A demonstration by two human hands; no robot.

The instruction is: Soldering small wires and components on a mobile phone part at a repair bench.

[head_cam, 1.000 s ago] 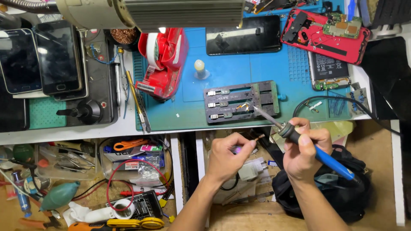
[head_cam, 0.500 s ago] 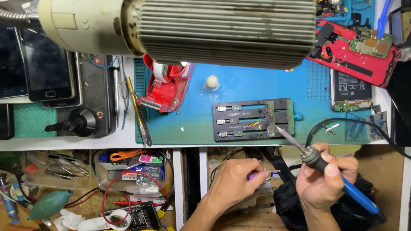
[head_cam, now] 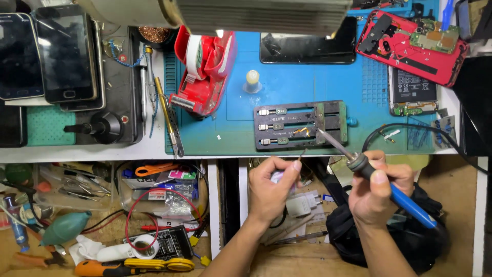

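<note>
My right hand (head_cam: 378, 189) grips a soldering iron with a blue handle (head_cam: 410, 204); its metal tip (head_cam: 324, 135) rests on a small part clamped in the dark board holder (head_cam: 300, 124) on the blue mat (head_cam: 307, 82). My left hand (head_cam: 271, 184) is closed on a thin wire-like piece (head_cam: 302, 153) that points up toward the holder's front edge, with something pale purple between the fingers. Both hands hover just below the bench's front edge.
A red tape dispenser (head_cam: 205, 69) and a small white bottle (head_cam: 252, 80) stand on the mat. An opened red phone (head_cam: 412, 43) lies at the back right, dark phones (head_cam: 64, 51) at the left. Open drawers below hold tools, orange scissors (head_cam: 156, 168) and cables. A lamp head (head_cam: 256, 13) overhangs the top.
The view has shifted, with the lamp head now higher in the frame. The iron's tip stays on the holder; my left hand has risen, bringing the thin wire closer to the holder.
</note>
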